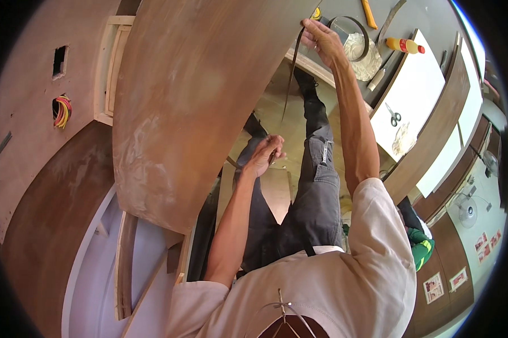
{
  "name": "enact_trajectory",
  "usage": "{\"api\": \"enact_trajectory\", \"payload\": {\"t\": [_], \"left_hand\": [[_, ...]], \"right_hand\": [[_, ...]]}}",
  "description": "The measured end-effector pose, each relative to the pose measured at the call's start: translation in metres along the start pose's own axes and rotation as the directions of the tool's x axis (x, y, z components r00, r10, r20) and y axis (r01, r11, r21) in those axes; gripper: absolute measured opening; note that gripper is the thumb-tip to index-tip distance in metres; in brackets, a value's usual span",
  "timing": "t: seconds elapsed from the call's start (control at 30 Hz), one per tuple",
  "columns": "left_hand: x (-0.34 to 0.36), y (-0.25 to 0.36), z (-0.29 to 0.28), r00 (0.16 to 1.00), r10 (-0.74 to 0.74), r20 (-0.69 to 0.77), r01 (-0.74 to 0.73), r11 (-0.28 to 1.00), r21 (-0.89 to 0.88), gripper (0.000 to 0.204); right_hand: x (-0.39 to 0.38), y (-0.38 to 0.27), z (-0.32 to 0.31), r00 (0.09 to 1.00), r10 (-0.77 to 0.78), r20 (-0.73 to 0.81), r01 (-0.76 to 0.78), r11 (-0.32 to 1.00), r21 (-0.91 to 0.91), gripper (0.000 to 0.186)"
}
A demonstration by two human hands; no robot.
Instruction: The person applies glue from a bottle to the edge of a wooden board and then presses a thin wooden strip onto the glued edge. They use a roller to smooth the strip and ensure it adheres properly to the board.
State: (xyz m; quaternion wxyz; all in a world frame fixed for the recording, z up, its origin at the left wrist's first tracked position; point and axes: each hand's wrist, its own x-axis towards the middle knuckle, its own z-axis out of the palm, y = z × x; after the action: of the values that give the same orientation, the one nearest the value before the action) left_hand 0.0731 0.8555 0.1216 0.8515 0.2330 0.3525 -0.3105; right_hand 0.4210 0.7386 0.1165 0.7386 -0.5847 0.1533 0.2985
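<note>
1. Brown panel (197,96): the largest item, spanning the upper centre. Its long right edge faces the person, which appears to leave that edge within reach of both hands.
2. Worktop (344,7): grey, at upper right beyond the panel edge. It carries the loose items, presumably to keep them at the right arm's side.
3. White board (414,96): lies at the right, beside the worktop's loose items, and serves as a flat rest for the scissors.
4. Dark strip (289,90): hangs from the right hand, close to the panel edge, and runs down toward the left hand. The high hold probably keeps it extended and free of kinks.
5. Dark coil (368,42): rests on the worktop, partly over a crumpled clear sheet (371,65), near the right hand.
6. Right hand (321,42): the grip pinches the upper end of the strip between thumb and fingers, beside the panel edge.
7. Left hand (263,156): the grip is curled around a dark piece (273,158). Whether this belongs to the same strip cannot be determined.
8. Bottle (403,45): yellow with a red cap, lying on its side.
9. Scissors (394,116): lie on the white board, unheld.
</note>
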Motion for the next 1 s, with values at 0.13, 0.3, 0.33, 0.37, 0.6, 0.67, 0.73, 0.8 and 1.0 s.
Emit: {"api": "enact_trajectory", "payload": {"t": [0.13,0.3,0.33,0.37,0.6,0.67,0.73,0.8,1.0], "left_hand": [[0.003,-0.007,-0.006,0.998,0.054,0.024,-0.053,0.998,-0.047,0.034],[0.002,-0.010,-0.005,0.999,0.040,0.036,-0.038,0.999,-0.037,0.036],[0.000,-0.010,-0.003,0.999,0.034,0.033,-0.033,0.999,-0.037,0.037],[-0.001,-0.011,-0.001,0.999,0.029,0.030,-0.028,0.999,-0.037,0.037],[-0.007,-0.013,0.005,0.998,0.043,-0.043,-0.040,0.997,0.063,0.042],[-0.007,-0.016,0.008,0.997,0.057,-0.043,-0.054,0.996,0.068,0.043],[-0.007,-0.018,0.007,0.997,0.048,-0.059,-0.043,0.995,0.095,0.044],[-0.008,-0.021,0.004,0.996,0.054,-0.072,-0.047,0.994,0.099,0.044],[-0.016,-0.019,0.001,0.994,0.056,-0.098,-0.053,0.998,0.029,0.040]], "right_hand": [[0.019,0.021,-0.018,1.000,-0.019,0.012,0.018,0.997,0.070,0.036],[0.007,0.016,0.000,0.999,-0.044,0.026,0.043,0.999,0.034,0.042],[0.005,0.018,-0.002,0.999,-0.044,0.012,0.044,0.999,0.022,0.042],[0.004,0.021,-0.003,0.999,-0.045,-0.001,0.045,0.999,0.010,0.043],[-0.011,0.020,0.001,0.999,-0.054,-0.006,0.053,0.998,-0.045,0.051],[-0.023,0.014,0.009,0.997,-0.080,0.005,0.080,0.995,-0.055,0.051],[-0.023,0.018,0.003,0.997,-0.083,-0.007,0.082,0.995,-0.049,0.051],[-0.023,0.018,0.000,0.997,-0.082,0.010,0.082,0.994,-0.067,0.051],[-0.018,0.004,-0.028,0.980,-0.003,0.201,0.053,0.968,-0.246,0.046]]}}
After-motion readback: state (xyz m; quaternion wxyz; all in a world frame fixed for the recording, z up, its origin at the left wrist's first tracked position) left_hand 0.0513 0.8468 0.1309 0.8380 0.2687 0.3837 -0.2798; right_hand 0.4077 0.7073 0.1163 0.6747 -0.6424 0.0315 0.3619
